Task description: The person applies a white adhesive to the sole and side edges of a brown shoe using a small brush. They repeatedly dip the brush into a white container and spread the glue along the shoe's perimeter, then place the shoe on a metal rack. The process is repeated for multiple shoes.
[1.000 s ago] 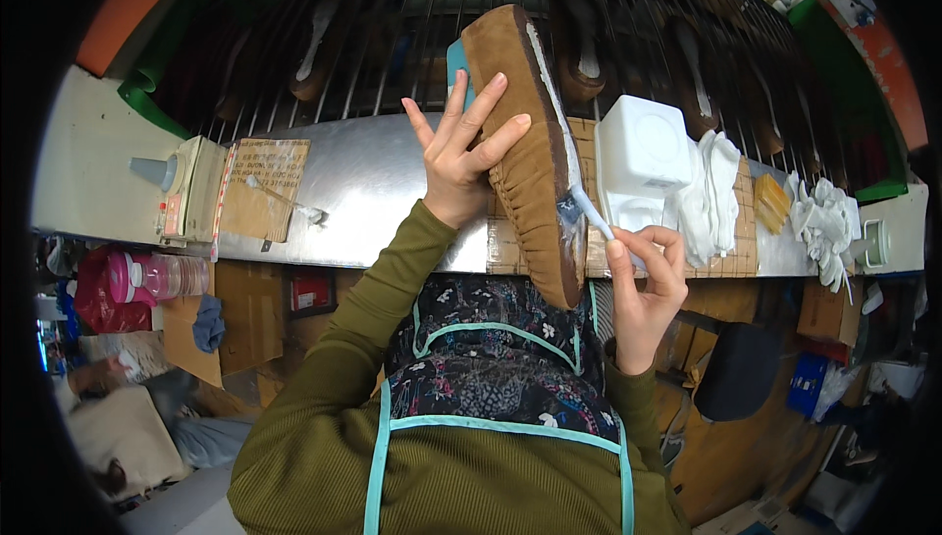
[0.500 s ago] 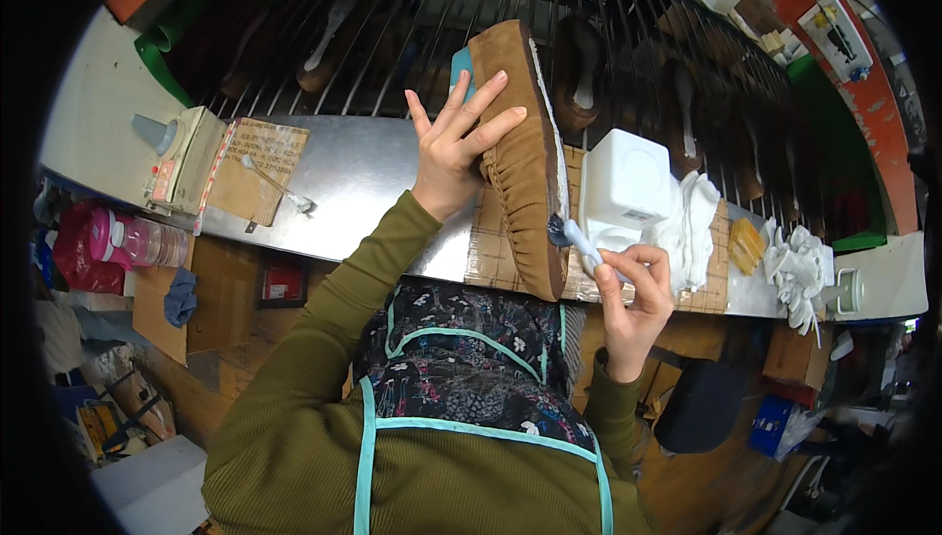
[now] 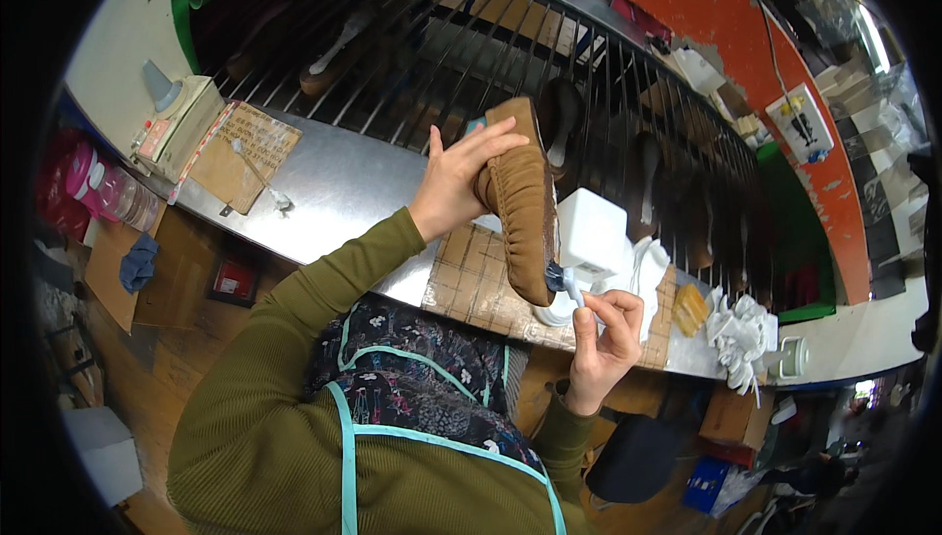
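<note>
My left hand [image 3: 461,177] is closed round the heel end of a brown suede shoe upper [image 3: 525,206] with a gathered, stitched toe. A bit of something blue [image 3: 474,126] shows at the shoe's opening, beside my fingers. The shoe is held in the air above the bench, toe toward me, its underside edge turned to the right. Between thumb and fingers, my right hand [image 3: 605,344] grips a small brush [image 3: 573,285] with a pale handle. Its dark bristles touch the lower edge of the toe.
A white plastic container [image 3: 591,231] and white cloth [image 3: 646,275] stand right of the shoe. Cardboard [image 3: 461,270] covers part of the metal bench [image 3: 334,182]. Further right lie a yellow block [image 3: 691,309] and white gloves [image 3: 738,334]. Behind is a barred rack [image 3: 392,94] with several shoes.
The shoe has tipped, so it looks shorter and shows more of its side. The brush has moved along the edge to the toe. The whole view has shifted and turned.
</note>
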Demonstrator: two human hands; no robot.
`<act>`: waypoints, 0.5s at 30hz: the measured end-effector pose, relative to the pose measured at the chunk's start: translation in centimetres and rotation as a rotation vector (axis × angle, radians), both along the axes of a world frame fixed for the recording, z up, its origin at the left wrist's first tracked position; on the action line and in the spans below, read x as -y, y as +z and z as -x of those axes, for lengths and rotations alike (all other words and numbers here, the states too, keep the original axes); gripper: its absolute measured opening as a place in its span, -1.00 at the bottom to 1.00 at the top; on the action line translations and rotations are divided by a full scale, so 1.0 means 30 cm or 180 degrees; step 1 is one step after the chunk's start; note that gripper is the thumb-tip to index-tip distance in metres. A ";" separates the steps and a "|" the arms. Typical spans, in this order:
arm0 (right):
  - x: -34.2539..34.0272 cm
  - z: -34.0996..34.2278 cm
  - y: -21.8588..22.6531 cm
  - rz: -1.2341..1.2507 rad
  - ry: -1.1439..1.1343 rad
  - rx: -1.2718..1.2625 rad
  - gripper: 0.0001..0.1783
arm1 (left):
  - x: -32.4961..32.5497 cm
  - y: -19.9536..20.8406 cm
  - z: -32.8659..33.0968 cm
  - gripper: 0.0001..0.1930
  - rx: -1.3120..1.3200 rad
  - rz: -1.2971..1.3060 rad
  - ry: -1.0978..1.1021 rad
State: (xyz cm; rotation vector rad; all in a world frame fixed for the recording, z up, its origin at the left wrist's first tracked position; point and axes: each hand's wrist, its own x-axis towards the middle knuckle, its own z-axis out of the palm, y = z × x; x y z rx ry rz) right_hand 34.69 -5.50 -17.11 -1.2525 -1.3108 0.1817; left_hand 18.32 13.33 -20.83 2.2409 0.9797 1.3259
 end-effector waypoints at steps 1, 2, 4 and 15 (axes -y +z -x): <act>-0.005 -0.001 0.011 0.0006 0.0051 -0.0010 -0.83 | 0.003 0.006 0.000 -0.31 0.0037 0.0083 -0.0068; -0.009 0.000 0.024 0.0013 0.0102 -0.0019 -0.84 | 0.008 0.012 0.001 -0.30 0.0074 0.0165 -0.0138; -0.034 0.001 0.044 -0.0101 0.0199 -0.0010 -0.83 | 0.021 0.033 0.007 -0.30 0.0030 0.0214 -0.0191; -0.239 0.042 0.157 -0.0594 0.1123 -0.0276 -0.81 | 0.070 0.121 0.077 0.00 0.0750 0.1429 -0.1537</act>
